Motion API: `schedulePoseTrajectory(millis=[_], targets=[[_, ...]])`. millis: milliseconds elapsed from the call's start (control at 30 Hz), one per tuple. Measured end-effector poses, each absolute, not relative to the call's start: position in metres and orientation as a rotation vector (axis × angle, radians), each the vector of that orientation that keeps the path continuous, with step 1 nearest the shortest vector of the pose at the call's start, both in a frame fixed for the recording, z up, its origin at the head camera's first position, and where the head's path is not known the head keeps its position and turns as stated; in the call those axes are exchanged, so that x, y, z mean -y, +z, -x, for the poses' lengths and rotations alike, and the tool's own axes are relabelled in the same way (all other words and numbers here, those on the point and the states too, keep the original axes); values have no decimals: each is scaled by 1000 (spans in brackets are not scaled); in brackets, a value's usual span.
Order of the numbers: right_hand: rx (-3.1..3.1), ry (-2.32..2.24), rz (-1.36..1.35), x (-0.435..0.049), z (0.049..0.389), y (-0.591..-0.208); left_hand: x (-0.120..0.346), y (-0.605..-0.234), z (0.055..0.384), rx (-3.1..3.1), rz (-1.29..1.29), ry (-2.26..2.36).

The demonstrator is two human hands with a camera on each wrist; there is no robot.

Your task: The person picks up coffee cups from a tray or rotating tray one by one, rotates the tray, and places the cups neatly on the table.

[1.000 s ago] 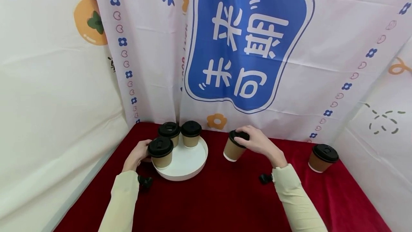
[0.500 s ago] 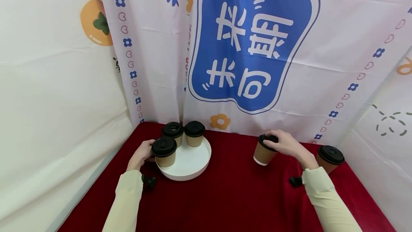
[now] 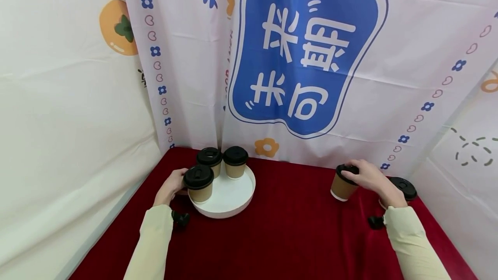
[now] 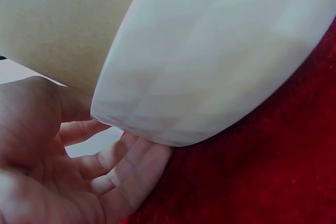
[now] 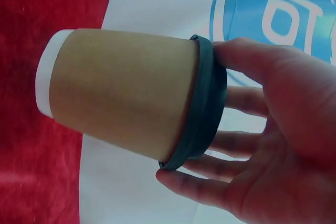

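Observation:
My right hand (image 3: 371,181) grips a brown paper coffee cup (image 3: 342,188) by its black lid (image 5: 202,108). In the right wrist view the thumb and fingers spread round the lid's edge. At the left, my left hand (image 3: 170,188) holds the rim of a round white tray (image 3: 230,204). Its fingers (image 4: 139,169) curl under the tray's outer wall in the left wrist view. On the tray stand three lidded paper cups: a near cup (image 3: 199,185) beside my left hand, a back-left cup (image 3: 210,159) and a back-right cup (image 3: 235,163).
Another lidded cup (image 3: 403,187) stands at the right, partly hidden behind my right wrist. Dark red cloth (image 3: 280,228) covers the table. A printed white curtain (image 3: 194,77) hangs along the back edge, and pale fabric walls rise on both sides.
My right hand has carried its cup rightward, away from the tray and close to the cup at the right. My left hand stays on the tray. The head view has shifted slightly.

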State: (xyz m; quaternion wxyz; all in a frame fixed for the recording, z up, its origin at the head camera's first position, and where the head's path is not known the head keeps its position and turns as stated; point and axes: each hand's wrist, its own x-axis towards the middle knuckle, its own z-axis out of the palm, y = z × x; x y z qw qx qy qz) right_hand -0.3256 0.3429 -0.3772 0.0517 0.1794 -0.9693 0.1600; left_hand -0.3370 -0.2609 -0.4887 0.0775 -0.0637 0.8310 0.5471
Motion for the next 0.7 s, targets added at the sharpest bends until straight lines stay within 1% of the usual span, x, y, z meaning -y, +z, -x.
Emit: schedulePoseTrajectory(millis=[267,467,700], targets=[[2963,506,-526,-368,327,-384,262,-489,336,-2498,187,1627],[2952,437,-486,-387,328,-393,262,-488,335,-2499,171,1626],[2947,390,-470,-397,329,-399,261,-487,335,-2497,185,1640]])
